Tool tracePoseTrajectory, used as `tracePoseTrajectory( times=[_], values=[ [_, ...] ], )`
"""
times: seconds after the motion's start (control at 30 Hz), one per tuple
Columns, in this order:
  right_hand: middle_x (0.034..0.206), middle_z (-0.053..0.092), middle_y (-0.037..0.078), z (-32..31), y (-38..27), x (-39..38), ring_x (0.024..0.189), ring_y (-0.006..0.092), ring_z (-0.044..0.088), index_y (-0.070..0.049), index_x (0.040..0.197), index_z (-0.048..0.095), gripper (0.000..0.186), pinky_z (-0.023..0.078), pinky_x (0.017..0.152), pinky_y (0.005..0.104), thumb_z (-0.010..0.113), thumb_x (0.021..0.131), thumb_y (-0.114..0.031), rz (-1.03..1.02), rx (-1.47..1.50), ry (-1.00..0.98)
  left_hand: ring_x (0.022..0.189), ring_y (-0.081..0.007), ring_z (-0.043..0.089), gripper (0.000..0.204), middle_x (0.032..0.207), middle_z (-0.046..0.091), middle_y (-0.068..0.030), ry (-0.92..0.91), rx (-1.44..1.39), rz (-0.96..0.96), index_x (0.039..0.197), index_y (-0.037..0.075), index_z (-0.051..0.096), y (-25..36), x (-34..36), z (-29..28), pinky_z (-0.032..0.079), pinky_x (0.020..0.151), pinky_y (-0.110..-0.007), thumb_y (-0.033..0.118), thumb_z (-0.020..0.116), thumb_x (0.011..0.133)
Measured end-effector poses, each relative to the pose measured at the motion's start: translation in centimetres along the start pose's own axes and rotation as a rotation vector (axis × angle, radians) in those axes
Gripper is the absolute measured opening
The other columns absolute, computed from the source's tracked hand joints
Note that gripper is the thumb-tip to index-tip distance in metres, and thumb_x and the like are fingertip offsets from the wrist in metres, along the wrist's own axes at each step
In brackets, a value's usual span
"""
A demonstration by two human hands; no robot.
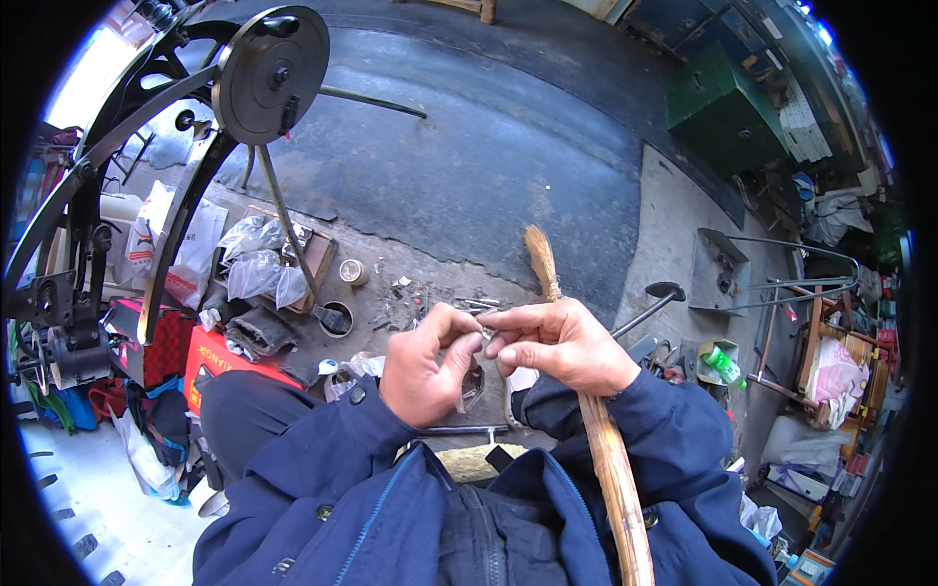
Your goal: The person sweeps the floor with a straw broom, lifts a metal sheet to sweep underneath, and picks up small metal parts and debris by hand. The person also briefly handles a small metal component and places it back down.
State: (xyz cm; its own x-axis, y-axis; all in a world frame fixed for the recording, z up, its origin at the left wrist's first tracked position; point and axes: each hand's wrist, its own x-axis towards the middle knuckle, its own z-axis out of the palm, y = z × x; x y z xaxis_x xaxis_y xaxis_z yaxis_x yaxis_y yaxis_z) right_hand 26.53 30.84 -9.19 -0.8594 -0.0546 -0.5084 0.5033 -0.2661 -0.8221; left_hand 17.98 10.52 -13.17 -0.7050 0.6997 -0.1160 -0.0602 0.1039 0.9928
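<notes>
You appear to be at a fine fingertip step, your left hand (426, 366) and right hand (567, 342) facing each other with fingers (528, 316) pinched narrowly on a tiny piece (485, 334), too small to identify, between them, and the next move likely calls for steady control.

Seen from the middle of the view, between eight and nine o'clock, a red-orange box (217, 357) carries one row of Latin capital letters, the clearest lettering in sight. Near nine o'clock, a white plastic bag (202, 234) bears print too small to read; near four o'clock, the markings on a small package (811, 567) are equally illegible.
</notes>
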Motion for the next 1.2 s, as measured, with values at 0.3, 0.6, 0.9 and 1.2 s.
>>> tracePoseTrajectory(
  times=[0.3, 0.6, 0.9, 1.2],
  values=[
    [0.106, 0.075, 0.011, 0.0, -0.2, 0.2, 0.09, 0.0137, 0.071, 0.007, 0.129, 0.067, 0.032, 0.058, 0.085, 0.029, 0.068, 0.1, -0.007, 0.024, 0.086, 0.028, 0.082, -0.0126, 0.071, 0.008, 0.092, 0.073, -0.0068, -0.114, -0.484, -0.161, 0.111, 0.0, 0.06, -1.4, 0.9, -0.4, 0.056, 0.075, -0.028, 0.002, 0.06, 0.103],
    [0.107, 0.074, 0.011, -0.2, 0.1, 0.2, 0.095, 0.0157, 0.072, 0.006, 0.122, 0.068, 0.027, 0.059, 0.089, 0.0309, 0.07, 0.097, -0.005, 0.007, 0.094, 0.042, 0.08, -0.0205, 0.074, 0.016, 0.088, 0.072, -0.0128, 0.011, 0.072, 0.17, 0.104, 0.001, 0.068, -0.8, 0.1, 0.2, 0.056, 0.071, -0.03, -0.006, 0.072, 0.09],
    [0.105, 0.074, 0.01, -0.1, 0.4, 0.4, 0.094, 0.0145, 0.071, 0.005, 0.117, 0.07, 0.023, 0.058, 0.087, 0.0293, 0.069, 0.096, -0.004, -0.015, 0.054, 0.06, 0.081, -0.0184, 0.077, 0.014, 0.087, 0.076, -0.0142, 0.039, 0.239, 0.305, 0.099, -0.001, 0.068, -0.3, 0.1, 0.3, 0.058, 0.073, -0.029, -0.007, 0.073, 0.087],
    [0.087, 0.074, 0.008, 0.1, -0.4, 0.2, 0.073, 0.013, 0.072, 0.007, 0.104, 0.072, 0.023, 0.058, 0.071, 0.0247, 0.06, 0.105, -0.013, 0.023, 0.065, 0.176, 0.079, -0.0136, 0.075, 0.008, 0.089, 0.076, -0.0103, -0.021, 0.035, 0.067, 0.101, -0.001, 0.066, 0.1, -0.3, 0.5, 0.058, 0.072, -0.027, -0.003, 0.069, 0.094]
  ],
)
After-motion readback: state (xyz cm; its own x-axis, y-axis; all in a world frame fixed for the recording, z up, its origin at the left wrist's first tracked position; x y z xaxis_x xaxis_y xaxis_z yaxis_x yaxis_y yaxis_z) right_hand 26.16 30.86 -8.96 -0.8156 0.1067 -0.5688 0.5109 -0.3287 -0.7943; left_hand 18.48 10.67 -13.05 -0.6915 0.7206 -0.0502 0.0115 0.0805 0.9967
